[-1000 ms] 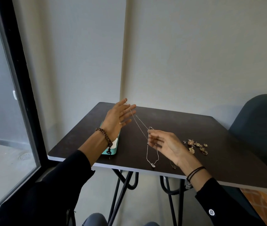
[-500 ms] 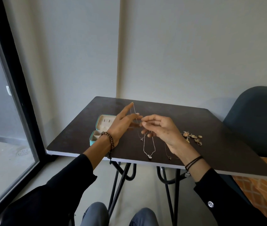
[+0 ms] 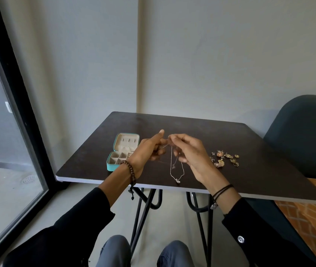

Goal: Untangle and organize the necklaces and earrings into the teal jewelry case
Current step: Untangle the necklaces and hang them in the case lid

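You had the necklaces [image 3: 171,160] strung between your two hands, above the middle of the tabletop [image 3: 191,126]. Your right hand [image 3: 190,153] pinched the fine silver chains at its fingertips, the other fingers loosely bent beneath. Your left hand [image 3: 147,153] was curled around a short run of chain that crossed the small gap to the right hand, its thumb sticking up. From the pinch the chains hung down in thin loops. A small charm [image 3: 173,166] dangled partway down, and a pale oval pendant [image 3: 178,181] sat at the bottom, near the front edge of the tabletop (whether it touched the surface, I could not tell).

Just to the left of your left hand, the teal jewelry case [image 3: 112,167] lay open on the tabletop. Its lid was folded back toward the wall and showed a cream lining. Small compartments filled the near half, partly hidden by your wrist. To the right of your right hand, a loose cluster of gold earrings [image 3: 225,158] lay on the dark surface, well apart from the case.

You wore a brown beaded bracelet [image 3: 129,169] on the left wrist and thin black cords [image 3: 221,190] on the right. A dark chair [image 3: 303,135] stood at the right side of the tabletop, and a black-framed window [image 3: 18,116] ran down the left.
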### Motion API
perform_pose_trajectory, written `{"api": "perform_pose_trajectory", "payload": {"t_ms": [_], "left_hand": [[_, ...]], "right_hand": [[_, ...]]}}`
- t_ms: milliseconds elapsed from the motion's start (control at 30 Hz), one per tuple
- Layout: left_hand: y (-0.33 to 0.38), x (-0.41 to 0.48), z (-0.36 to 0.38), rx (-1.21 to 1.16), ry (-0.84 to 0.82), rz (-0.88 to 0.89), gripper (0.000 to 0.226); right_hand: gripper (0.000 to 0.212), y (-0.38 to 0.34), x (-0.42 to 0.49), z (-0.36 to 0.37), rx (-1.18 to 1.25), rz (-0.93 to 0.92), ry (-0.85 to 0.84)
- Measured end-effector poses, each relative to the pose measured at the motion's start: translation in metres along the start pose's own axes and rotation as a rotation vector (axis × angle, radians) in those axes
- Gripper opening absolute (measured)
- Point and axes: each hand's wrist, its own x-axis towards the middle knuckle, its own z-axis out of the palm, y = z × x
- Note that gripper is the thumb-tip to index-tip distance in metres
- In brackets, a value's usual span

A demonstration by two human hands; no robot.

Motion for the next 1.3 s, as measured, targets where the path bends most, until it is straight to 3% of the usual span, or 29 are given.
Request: {"api": "perform_pose_trajectory", "payload": {"t_ms": [267,400,500,567,700,767,900,1000,1133,1233,1300], "left_hand": [[-0.003,0.0,-0.011,-0.113,-0.006,0.033,0.052],[0.0,-0.001,-0.014,-0.201,0.026,0.023,0.048],[0.001,-0.001,-0.015,-0.214,0.038,0.022,0.047],[0.0,-0.001,-0.016,-0.202,0.045,0.02,0.049],[-0.004,-0.003,-0.013,-0.188,0.026,0.008,0.05],[-0.005,-0.003,-0.011,-0.171,0.011,0.0,0.051],[-0.003,-0.003,-0.009,-0.17,0.002,0.004,0.051],[0.003,-0.005,-0.011,-0.185,0.024,0.032,0.048],[0.006,-0.006,-0.011,-0.176,0.034,0.055,0.046],[0.003,-0.005,-0.01,-0.158,0.054,0.057,0.047],[-0.001,-0.005,-0.011,-0.148,0.056,0.05,0.048]], "right_hand": [[0.049,0.003,-0.004,-0.003,0.01,0.073,-0.174],[0.035,0.001,-0.009,-0.005,-0.121,0.085,-0.316],[0.022,0.0,-0.01,-0.004,-0.131,0.07,-0.293],[0.013,-0.004,-0.008,-0.001,0.023,0.083,-0.251],[0.017,-0.012,-0.004,0.002,0.534,0.173,-0.161],[0.022,-0.014,-0.005,0.004,0.592,0.177,-0.121],[0.03,-0.011,-0.008,0.003,0.391,0.159,-0.1],[0.035,-0.007,-0.012,0.001,0.07,0.106,-0.155],[0.043,-0.005,-0.016,0.001,-0.134,0.071,-0.258],[0.033,-0.009,-0.017,0.001,-0.096,0.059,-0.299],[0.027,-0.011,-0.016,0.003,0.141,0.082,-0.292]]}}
